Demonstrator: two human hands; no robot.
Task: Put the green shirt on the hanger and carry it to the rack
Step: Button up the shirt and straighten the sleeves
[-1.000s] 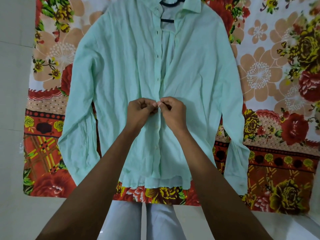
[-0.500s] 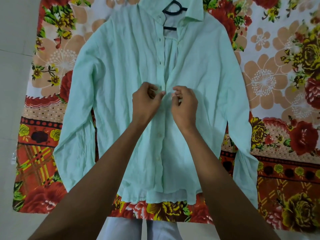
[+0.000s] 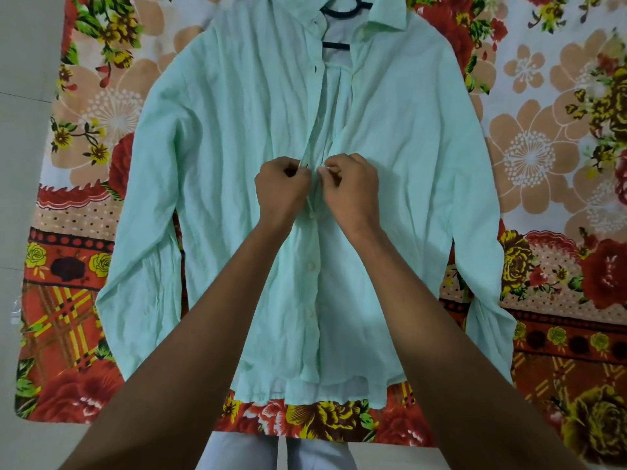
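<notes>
A pale green long-sleeved shirt [image 3: 220,171] lies flat, front up, on a floral bedsheet, sleeves spread down both sides. A dark hanger [image 3: 342,10] sits inside its collar, with only the hook and a short bar showing at the open neck. Below my hands the front is buttoned; above them it gapes open. My left hand [image 3: 280,188] pinches the left placket edge at mid-chest. Right beside it, my right hand [image 3: 351,186] pinches the right front edge. The fingertips of both hands nearly touch.
The floral bedsheet [image 3: 549,157], red, orange and white, covers the surface under the shirt. Pale floor tiles [image 3: 23,130] show along the left. My light trousers [image 3: 278,452] appear at the bottom edge. No rack is in view.
Both hands have moved up the shirt front from a lower button to mid-chest, still pinching the two placket edges together. The camera has tilted slightly, showing more of the collar and hanger.
</notes>
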